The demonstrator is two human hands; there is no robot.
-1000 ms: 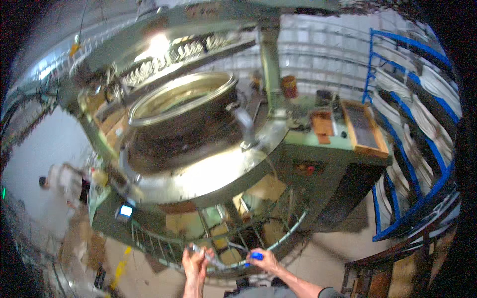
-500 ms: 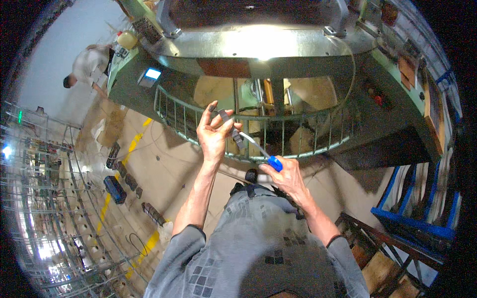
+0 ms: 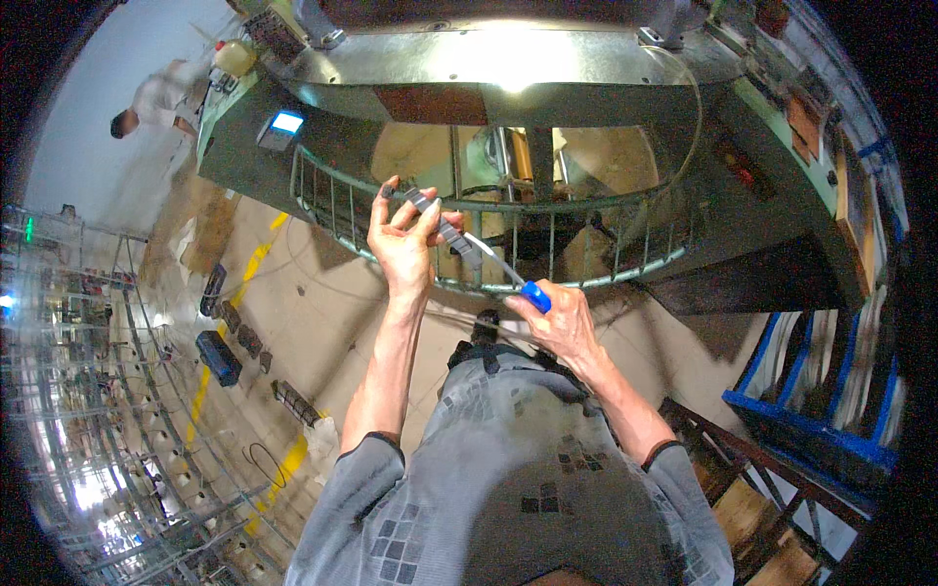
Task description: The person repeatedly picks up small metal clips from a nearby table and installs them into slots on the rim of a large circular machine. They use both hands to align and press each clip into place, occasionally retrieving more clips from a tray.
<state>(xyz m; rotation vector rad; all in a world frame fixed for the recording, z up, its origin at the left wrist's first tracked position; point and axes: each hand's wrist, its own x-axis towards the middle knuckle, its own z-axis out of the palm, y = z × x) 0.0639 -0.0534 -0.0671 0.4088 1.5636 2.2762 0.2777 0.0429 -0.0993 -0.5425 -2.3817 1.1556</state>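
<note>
My left hand (image 3: 401, 256) is raised in front of the railing, its fingers and thumb closed around a dark grey segmented strip (image 3: 460, 243) that slants down to the right. A small dark bit shows at the fingertips; I cannot tell whether it belongs to the strip. Lower and to the right, my right hand (image 3: 567, 329) grips the blue handle of a screwdriver (image 3: 534, 295). Its pale shaft points up and left to the strip, near my left fingers. The tip is too small to make out, so contact is uncertain.
Ahead stands a large round machine with a metal rim (image 3: 391, 61) and a curved green railing (image 3: 616, 276). Dark blocks and a blue box (image 3: 218, 357) lie on the floor at left, beside a wire rack (image 3: 107, 410). A blue rack (image 3: 811, 427) stands right. Another person (image 3: 156, 105) bends far left.
The strip now lies at a flatter slant and more of its length shows. Both hands have shifted slightly up and left in view. The other person has moved a little left.
</note>
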